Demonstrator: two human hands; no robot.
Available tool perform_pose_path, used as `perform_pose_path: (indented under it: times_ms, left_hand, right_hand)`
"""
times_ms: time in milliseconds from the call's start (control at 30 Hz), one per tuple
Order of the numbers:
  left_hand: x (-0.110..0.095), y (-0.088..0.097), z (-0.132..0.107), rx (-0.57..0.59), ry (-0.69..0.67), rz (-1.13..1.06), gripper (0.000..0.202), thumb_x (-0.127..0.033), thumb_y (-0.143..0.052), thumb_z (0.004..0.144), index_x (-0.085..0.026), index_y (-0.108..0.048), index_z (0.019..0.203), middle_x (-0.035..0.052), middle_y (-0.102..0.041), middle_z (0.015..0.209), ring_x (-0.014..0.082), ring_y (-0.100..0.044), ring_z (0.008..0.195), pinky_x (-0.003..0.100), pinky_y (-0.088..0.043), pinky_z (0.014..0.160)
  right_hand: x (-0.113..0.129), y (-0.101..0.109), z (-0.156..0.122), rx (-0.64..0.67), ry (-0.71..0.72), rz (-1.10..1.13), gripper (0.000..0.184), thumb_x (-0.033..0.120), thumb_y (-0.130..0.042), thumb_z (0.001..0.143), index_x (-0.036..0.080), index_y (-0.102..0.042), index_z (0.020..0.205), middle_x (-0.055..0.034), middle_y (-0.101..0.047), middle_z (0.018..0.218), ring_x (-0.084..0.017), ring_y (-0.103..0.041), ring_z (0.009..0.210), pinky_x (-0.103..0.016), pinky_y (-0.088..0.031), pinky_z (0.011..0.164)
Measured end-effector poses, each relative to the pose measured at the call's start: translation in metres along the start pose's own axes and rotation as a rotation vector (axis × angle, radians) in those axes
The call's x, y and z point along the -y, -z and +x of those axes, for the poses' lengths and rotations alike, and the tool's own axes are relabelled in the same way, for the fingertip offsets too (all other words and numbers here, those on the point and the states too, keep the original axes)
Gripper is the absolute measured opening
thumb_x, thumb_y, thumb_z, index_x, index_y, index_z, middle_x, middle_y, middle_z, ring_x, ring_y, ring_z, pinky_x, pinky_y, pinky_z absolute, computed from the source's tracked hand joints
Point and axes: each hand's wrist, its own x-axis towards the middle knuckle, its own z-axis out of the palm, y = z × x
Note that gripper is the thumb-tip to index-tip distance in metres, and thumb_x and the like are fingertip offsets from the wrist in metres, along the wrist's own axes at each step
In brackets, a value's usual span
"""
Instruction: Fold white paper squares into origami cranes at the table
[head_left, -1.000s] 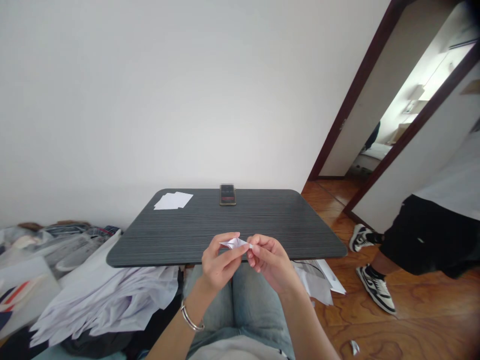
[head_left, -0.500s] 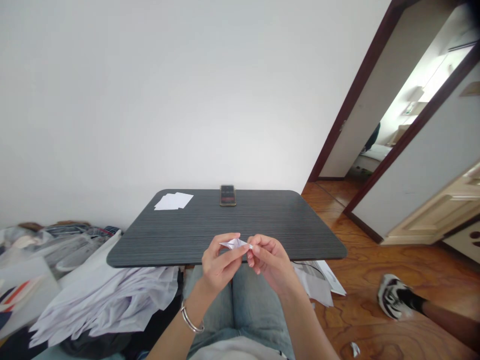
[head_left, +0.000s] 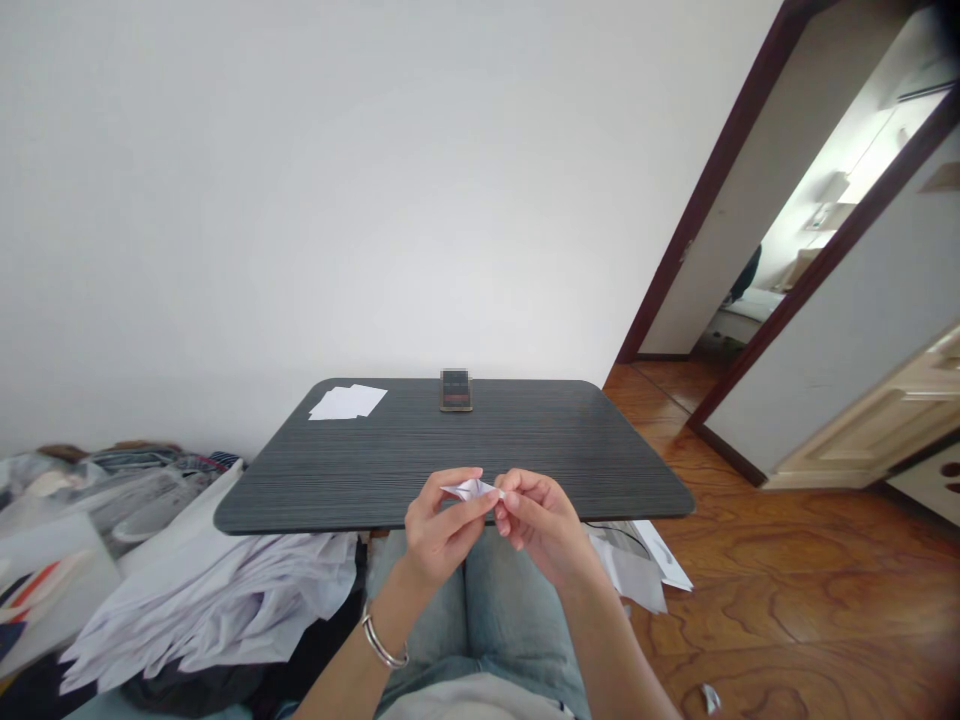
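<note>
A small folded white paper piece [head_left: 469, 488] is pinched between both hands just above the near edge of the dark grey table [head_left: 390, 460]. My left hand [head_left: 439, 530], with a silver bracelet on the wrist, grips its left part with thumb and fingers. My right hand [head_left: 541, 525] pinches its right tip. Both hands hover over my lap in blue jeans.
A phone [head_left: 455, 390] stands at the table's far edge, with white paper sheets [head_left: 346, 401] at the far left corner. A heap of white papers [head_left: 217, 600] lies at the left, more sheets [head_left: 637, 560] on the wooden floor at the right. An open doorway [head_left: 795, 240] is at the right.
A person in black shorts and sneakers walked out of view at the right. My hands and the folded paper have hardly moved.
</note>
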Motion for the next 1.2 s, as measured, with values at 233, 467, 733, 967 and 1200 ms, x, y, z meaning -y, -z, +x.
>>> perform_pose_path:
  times_ms: [233,467,733,967,1200]
  left_hand:
    - [0.0006,-0.0009,-0.0016,-0.007,0.023,-0.004,0.031,-0.004,-0.059,0.075,-0.024,-0.066,0.098,0.0059,-0.059,0.105,0.0101,-0.06,0.075,0.02,-0.051,0.059]
    - [0.0008,-0.0021,-0.0023,-0.011,0.033,-0.007,0.031,-0.004,-0.059,0.076,-0.025,-0.066,0.098,0.0061,-0.059,0.104,0.0111,-0.06,0.077,0.021,-0.051,0.059]
    - [0.0021,-0.0011,-0.0035,0.015,0.019,-0.016,0.029,-0.005,-0.058,0.076,-0.023,-0.067,0.097,0.0066,-0.059,0.104,0.0107,-0.06,0.076,0.02,-0.051,0.06]
    - [0.0022,-0.0007,-0.0057,0.03,0.023,0.026,0.029,-0.008,-0.057,0.078,-0.025,-0.066,0.1,0.0075,-0.061,0.104,0.0126,-0.06,0.078,0.022,-0.052,0.061]
    - [0.0015,-0.0018,-0.0028,0.032,0.024,0.006,0.032,-0.004,-0.059,0.076,-0.024,-0.065,0.1,0.0071,-0.058,0.106,0.0116,-0.06,0.079,0.022,-0.052,0.061]
  right_hand:
    - [-0.0009,0.0004,0.0009,-0.008,-0.016,0.002,0.019,0.029,-0.072,0.068,0.015,-0.061,0.062,0.0009,-0.057,0.055,-0.005,-0.046,0.042,-0.012,-0.034,0.034]
    - [-0.0014,0.0028,0.0015,-0.019,-0.038,-0.025,0.021,0.03,-0.072,0.067,0.016,-0.058,0.062,0.002,-0.053,0.055,-0.005,-0.039,0.041,-0.013,-0.022,0.032]
    - [-0.0017,0.0074,0.0018,-0.015,-0.057,-0.059,0.022,0.031,-0.072,0.067,0.016,-0.058,0.063,0.0018,-0.053,0.057,-0.005,-0.037,0.044,-0.016,-0.024,0.038]
    - [0.0003,0.0066,0.003,-0.019,-0.057,-0.087,0.023,0.033,-0.073,0.065,0.016,-0.058,0.062,0.0018,-0.052,0.056,-0.006,-0.035,0.043,-0.017,-0.02,0.037]
    - [0.0006,0.0063,0.0037,-0.023,-0.055,-0.092,0.022,0.032,-0.073,0.065,0.016,-0.059,0.062,0.0019,-0.053,0.057,-0.006,-0.036,0.044,-0.017,-0.021,0.038]
